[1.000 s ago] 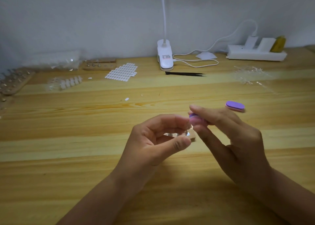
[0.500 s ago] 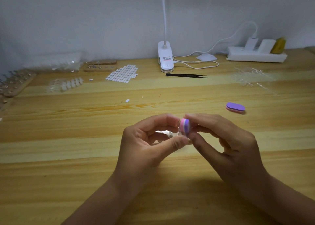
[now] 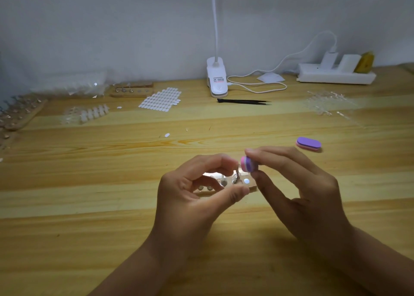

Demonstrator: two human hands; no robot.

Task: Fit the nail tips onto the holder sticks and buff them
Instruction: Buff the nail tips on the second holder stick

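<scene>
Head view: your left hand (image 3: 197, 190) pinches a holder stick (image 3: 237, 176) in its grip; your right hand (image 3: 300, 183) grips the pink-purple buffer (image 3: 248, 164), just at the stick's 1 o'clock.

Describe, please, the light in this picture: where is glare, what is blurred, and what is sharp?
Head view: dim and grey overall; glare whitens the wooden holder block below the left hand, so its pinched holder stick is hard to read; the buffer held in the right hand is sharp; the racks at the left edge smear; the hands shade the table softly.
</scene>
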